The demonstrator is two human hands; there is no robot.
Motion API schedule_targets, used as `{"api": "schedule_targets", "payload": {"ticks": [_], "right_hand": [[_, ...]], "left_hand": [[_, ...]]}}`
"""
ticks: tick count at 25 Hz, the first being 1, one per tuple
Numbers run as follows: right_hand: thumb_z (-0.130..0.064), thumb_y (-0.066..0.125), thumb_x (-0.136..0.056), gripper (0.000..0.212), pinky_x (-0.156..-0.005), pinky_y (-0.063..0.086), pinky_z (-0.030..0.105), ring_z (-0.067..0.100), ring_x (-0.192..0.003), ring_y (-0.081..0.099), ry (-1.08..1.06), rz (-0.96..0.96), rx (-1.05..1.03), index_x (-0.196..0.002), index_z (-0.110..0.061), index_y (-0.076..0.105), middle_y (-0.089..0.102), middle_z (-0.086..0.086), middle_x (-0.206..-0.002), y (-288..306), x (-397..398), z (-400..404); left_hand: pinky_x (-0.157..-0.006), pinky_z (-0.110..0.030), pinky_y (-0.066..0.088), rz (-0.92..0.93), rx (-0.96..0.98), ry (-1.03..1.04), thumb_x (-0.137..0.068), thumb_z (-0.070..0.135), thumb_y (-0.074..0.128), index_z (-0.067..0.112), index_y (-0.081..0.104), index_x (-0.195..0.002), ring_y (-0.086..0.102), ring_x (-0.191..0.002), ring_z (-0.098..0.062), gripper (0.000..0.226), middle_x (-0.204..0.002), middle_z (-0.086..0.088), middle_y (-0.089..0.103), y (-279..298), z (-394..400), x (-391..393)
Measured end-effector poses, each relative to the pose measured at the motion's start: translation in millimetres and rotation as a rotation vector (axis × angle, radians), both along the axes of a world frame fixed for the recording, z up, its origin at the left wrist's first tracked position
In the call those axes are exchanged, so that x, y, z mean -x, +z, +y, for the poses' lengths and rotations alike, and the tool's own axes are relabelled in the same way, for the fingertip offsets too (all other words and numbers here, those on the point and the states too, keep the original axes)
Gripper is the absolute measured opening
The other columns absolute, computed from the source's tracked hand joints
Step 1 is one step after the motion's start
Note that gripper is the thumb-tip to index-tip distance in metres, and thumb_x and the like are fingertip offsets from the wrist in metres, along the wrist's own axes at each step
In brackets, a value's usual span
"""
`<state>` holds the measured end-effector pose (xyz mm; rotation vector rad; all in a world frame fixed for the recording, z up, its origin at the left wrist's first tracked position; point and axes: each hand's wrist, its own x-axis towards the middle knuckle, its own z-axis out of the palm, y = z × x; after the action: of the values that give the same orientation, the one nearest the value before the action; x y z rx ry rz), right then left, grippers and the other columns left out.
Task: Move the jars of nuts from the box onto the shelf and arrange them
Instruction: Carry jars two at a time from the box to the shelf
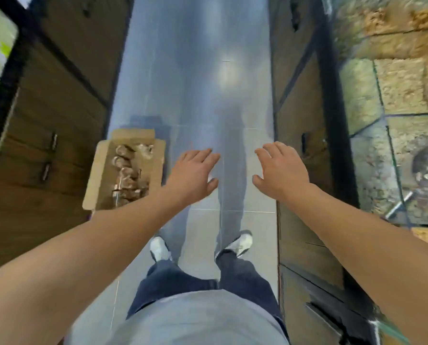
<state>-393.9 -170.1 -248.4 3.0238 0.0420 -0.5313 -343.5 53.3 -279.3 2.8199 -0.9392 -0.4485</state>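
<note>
Person stands in narrow aisle, both arms extended fwd, palms down. Left hand (pixel 194 173): fingers spread, holding nothing. Right hand (pixel 280 170): same, fingers spread, holding nothing. Cardboard box (pixel 97 175) sits on tiled floor (pixel 203 100) just left of left hand, flaps up; jars of nuts (pixel 129 171) inside, blurred, count unclear. Wooden cabinets (pixel 58 115) flank aisle, outboard of each hand.

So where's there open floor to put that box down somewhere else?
The tiled floor between the two wooden cabinet rows is bare ahead of both hands, left hand and right hand. It's crowded only on the left, where the cardboard box of jars sits.
</note>
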Motion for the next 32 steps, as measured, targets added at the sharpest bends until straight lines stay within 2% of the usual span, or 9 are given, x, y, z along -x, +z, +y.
{"api": "schedule_targets", "payload": {"ticks": [4,9,14,17,21,25,29,32], "right_hand": [[-0.047,0.055,-0.081,0.063,-0.108,0.029,0.043,0.031,-0.131,0.036,0.177,0.057,-0.056,-0.135,-0.016,0.046,0.046,0.008,-0.139,-21.6,-34.2,126.6],[-0.043,0.055,-0.084,0.064,-0.112,0.023,0.043,0.031,-0.136,0.03,0.292,0.082,-0.129,-0.14,-0.015,0.042,0.04,0.008,-0.146,-46.1,-61.9,265.0],[-0.043,0.053,-0.087,0.061,-0.11,0.025,0.041,0.03,-0.134,0.032,0.336,0.157,-0.172,-0.14,-0.015,0.041,0.04,0.007,-0.145,-81.2,-101.5,357.5],[-0.04,0.055,-0.086,0.06,-0.108,0.027,0.042,0.031,-0.133,0.033,0.339,0.197,-0.184,-0.139,-0.015,0.042,0.04,0.008,-0.143,-106.1,-136.9,381.5],[-0.039,0.057,-0.084,0.056,-0.102,0.034,0.044,0.032,-0.127,0.039,0.349,0.241,-0.195,-0.133,-0.014,0.047,0.047,0.009,-0.136,-161.7,-200.3,400.1],[-0.036,0.06,-0.085,0.058,-0.099,0.037,0.043,0.033,-0.127,0.04,0.314,0.268,-0.195,-0.136,-0.014,0.044,0.046,0.008,-0.137,-219.2,-258.4,407.2],[-0.034,0.056,-0.087,0.053,-0.101,0.037,0.043,0.034,-0.127,0.04,0.231,0.301,-0.187,-0.135,-0.014,0.044,0.046,0.007,-0.136,-281.5,-307.0,407.7],[-0.032,0.057,-0.083,0.058,-0.102,0.038,0.043,0.035,-0.125,0.041,0.125,0.3,-0.203,-0.136,-0.015,0.044,0.048,0.009,-0.135,-333.7,-332.0,408.7]], "left_hand": [[-0.102,-0.044,0.036,0.005,-0.018,0.221,-0.078,0.051,0.043,0.017,0.049,-0.137,0.049,-0.123,-0.034,0.069,-0.139,-0.012,0.052,-15.0,129.8,2.3],[-0.092,-0.044,0.047,0.042,0.048,0.395,-0.074,0.04,0.058,0.012,0.057,-0.127,0.059,-0.106,-0.036,0.06,-0.122,-0.014,0.061,-34.1,266.6,3.9],[-0.099,-0.042,0.042,0.052,0.045,0.571,-0.082,0.039,0.057,0.014,0.051,-0.136,0.053,-0.117,-0.034,0.06,-0.134,-0.009,0.056,-61.1,372.5,-6.9],[-0.103,-0.037,0.036,0.067,0.035,0.659,-0.089,0.038,0.058,0.018,0.044,-0.142,0.043,-0.127,-0.029,0.058,-0.142,-0.004,0.049,-76.4,401.3,-27.3],[-0.111,-0.039,0.028,0.156,-0.008,0.697,-0.09,0.043,0.056,0.023,0.036,-0.146,0.033,-0.136,-0.026,0.062,-0.152,-0.001,0.036,-116.7,421.4,-81.9],[-0.107,-0.038,0.033,0.161,0.037,0.684,-0.087,0.037,0.062,0.019,0.043,-0.143,0.039,-0.131,-0.029,0.062,-0.147,-0.006,0.043,-168.6,423.2,-138.9],[-0.11,-0.041,0.031,0.214,0.067,0.686,-0.087,0.036,0.061,0.022,0.041,-0.144,0.035,-0.134,-0.027,0.062,-0.15,-0.003,0.04,-231.7,418.8,-199.4],[-0.111,-0.039,0.03,0.227,0.109,0.631,-0.088,0.034,0.061,0.02,0.039,-0.145,0.034,-0.135,-0.025,0.063,-0.151,-0.002,0.038,-287.6,418.9,-242.6]]}}
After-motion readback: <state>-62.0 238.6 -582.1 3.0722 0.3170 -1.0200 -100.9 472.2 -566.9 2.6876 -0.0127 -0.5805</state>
